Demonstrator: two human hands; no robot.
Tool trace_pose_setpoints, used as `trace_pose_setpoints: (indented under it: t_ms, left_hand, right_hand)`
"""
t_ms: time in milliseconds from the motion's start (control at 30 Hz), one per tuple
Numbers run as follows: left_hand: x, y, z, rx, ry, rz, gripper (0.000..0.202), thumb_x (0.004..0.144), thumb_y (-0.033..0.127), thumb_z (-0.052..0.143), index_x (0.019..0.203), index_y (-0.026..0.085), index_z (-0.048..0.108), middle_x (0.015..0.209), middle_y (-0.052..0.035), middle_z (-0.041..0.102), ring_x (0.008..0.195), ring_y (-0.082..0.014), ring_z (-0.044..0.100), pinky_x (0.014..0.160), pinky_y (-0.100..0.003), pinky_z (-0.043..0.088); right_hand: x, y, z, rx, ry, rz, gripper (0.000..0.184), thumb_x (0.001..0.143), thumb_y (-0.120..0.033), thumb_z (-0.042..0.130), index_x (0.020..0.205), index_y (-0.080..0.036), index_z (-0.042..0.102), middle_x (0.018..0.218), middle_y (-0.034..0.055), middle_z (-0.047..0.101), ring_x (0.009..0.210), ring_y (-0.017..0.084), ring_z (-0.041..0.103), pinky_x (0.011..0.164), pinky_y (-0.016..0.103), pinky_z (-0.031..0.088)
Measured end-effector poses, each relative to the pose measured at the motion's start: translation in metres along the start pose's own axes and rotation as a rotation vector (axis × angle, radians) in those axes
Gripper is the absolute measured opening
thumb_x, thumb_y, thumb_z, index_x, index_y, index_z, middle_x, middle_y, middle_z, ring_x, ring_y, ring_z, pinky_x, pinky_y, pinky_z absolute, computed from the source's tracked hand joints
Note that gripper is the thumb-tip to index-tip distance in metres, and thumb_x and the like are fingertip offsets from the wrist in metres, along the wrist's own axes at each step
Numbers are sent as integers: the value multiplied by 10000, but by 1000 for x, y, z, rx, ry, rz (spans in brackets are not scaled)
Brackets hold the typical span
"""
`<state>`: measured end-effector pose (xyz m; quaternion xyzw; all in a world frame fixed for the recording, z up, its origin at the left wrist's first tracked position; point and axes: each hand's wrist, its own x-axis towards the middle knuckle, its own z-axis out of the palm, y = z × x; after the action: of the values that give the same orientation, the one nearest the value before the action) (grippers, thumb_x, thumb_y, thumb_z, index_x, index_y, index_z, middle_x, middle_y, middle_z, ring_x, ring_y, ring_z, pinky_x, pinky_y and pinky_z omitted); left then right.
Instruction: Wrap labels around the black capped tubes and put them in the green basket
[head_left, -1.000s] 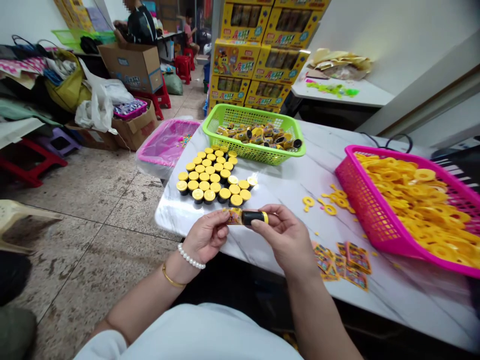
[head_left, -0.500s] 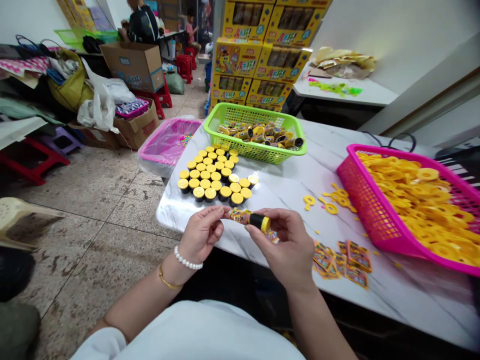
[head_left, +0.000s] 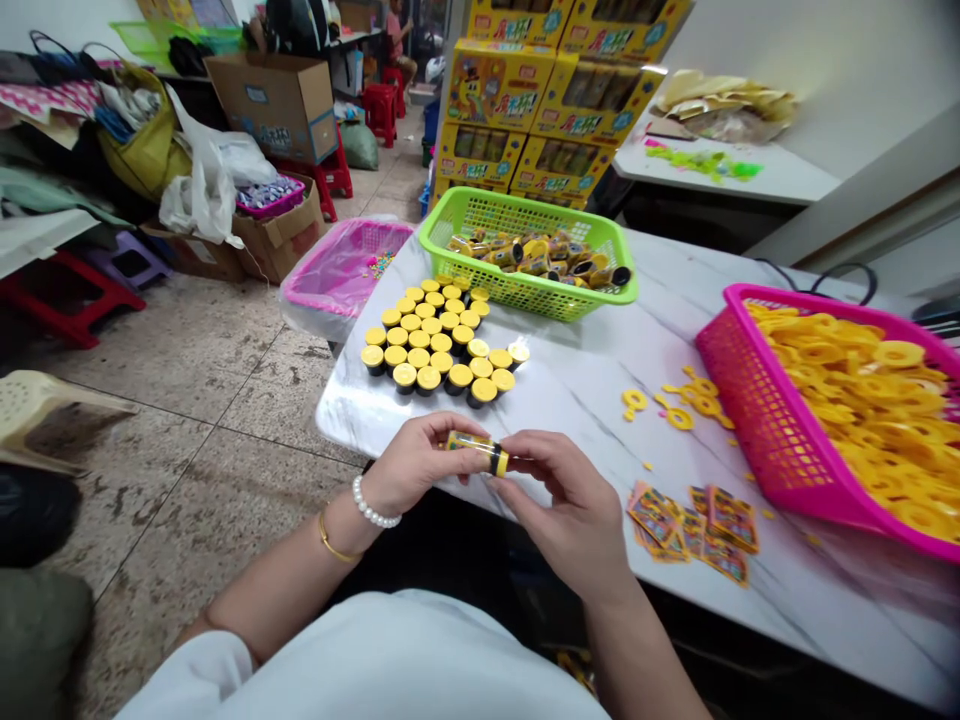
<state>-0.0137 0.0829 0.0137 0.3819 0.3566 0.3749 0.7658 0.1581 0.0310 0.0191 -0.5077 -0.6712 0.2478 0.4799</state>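
A small cylindrical tube (head_left: 466, 442) with a clear, printed yellow sleeve lies sideways between my hands, its black band and yellow cap pointing right. My left hand (head_left: 420, 458) is closed around the sleeved body, thumb along the near side. At the capped end, the thumb and fingertips of my right hand (head_left: 574, 505) pinch the yellow cap. Just beyond, on the white marble-look table (head_left: 577, 390), stand several black containers with yellow lids (head_left: 429, 378), grouped upright. Printed cards (head_left: 694, 525) lie in a loose pile right of my right hand.
A green basket (head_left: 529, 295) of wrapped tubes sits at the table's back. On the right stands a pink basket (head_left: 780, 400) full of yellow ring-shaped pieces, with loose yellow rings (head_left: 679, 417) beside it. A lined pink basin (head_left: 319, 290) adjoins the table's left edge. Stacked yellow boxes (head_left: 499, 85) rise behind.
The printed sleeve now covers most of the tube's black body, which was exposed before. My left hand moved from pinching the sleeve's end to gripping its body. The view shifted slightly.
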Motion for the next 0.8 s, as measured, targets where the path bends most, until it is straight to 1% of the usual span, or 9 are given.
trace_pose_setpoints:
  t_ms: [100, 233, 300, 367, 500, 567, 667, 700, 800]
  left_hand:
    - [1, 2, 4, 10, -38, 19, 386, 650, 329, 889, 929, 128, 715, 774, -34, 695, 619, -90, 598, 610, -221, 487]
    - [1, 7, -2, -36, -56, -88, 570, 685, 458, 854, 1134, 158, 671, 780, -38, 689, 586, -120, 622, 504, -216, 463]
    - [1, 7, -6, -18, -64, -119, 513, 700, 463, 843, 1071, 146, 686, 735, -33, 675, 551, -107, 601, 474, -199, 434]
    - [2, 7, -8, 33, -64, -76, 404, 715, 417, 841, 967, 132, 705, 721, -37, 678, 538, -88, 579, 495, -197, 442]
    - [4, 11, -4, 136, -31, 27, 317, 709, 347, 845, 898, 124, 722, 730, -49, 697, 547, -90, 583, 549, -217, 483]
    - [5, 14, -3, 157, -64, 4, 336, 715, 365, 838, 920, 124, 726, 722, -51, 693, 540, -103, 592, 525, -219, 474]
    - [4, 14, -5, 193, -129, -59, 352, 763, 423, 794, 941, 130, 715, 699, -41, 670, 508, -101, 576, 477, -209, 440]
    - [4, 13, -5, 205, -133, -58, 345, 774, 430, 784, 932, 132, 710, 686, -30, 654, 507, -95, 565, 478, -204, 436]
    - [5, 7, -5, 220, -105, 17, 321, 770, 421, 796, 896, 144, 693, 681, -2, 616, 537, -80, 548, 510, -190, 444]
  right_hand:
    - [2, -1, -4, -128, 49, -107, 256, 836, -161, 744, 1046, -289, 676, 958, 29, 704, 792, 180, 664, 742, 363, 599]
    - [2, 0, -9, -197, 108, -226, 369, 826, -119, 745, 1131, -314, 677, 1037, 43, 735, 874, 209, 708, 783, 388, 609]
    - [-1, 3, -9, -216, 111, -249, 399, 820, -125, 752, 1160, -318, 672, 1025, 45, 753, 887, 230, 723, 803, 417, 615]
    - [-4, 9, -6, -202, 113, -205, 381, 811, -154, 771, 1149, -305, 678, 986, 43, 765, 846, 230, 730, 801, 428, 619]
    - [-7, 18, 0, -38, 103, 40, 298, 810, -230, 795, 1089, -265, 698, 962, 45, 759, 803, 209, 731, 780, 407, 625]
    - [-6, 18, 0, 10, 86, 44, 281, 808, -228, 795, 1072, -264, 705, 986, 48, 754, 809, 203, 727, 777, 397, 626]
    - [-3, 16, 0, -52, 82, -56, 239, 776, -211, 815, 990, -274, 731, 982, 52, 762, 853, 219, 729, 823, 414, 620]
    - [-3, 17, 1, -57, 85, -50, 225, 762, -221, 826, 960, -271, 734, 961, 53, 765, 849, 225, 730, 824, 418, 620]
    - [-2, 19, 5, 90, 96, 141, 229, 741, -295, 847, 925, -245, 719, 887, 47, 763, 771, 213, 730, 768, 395, 635]
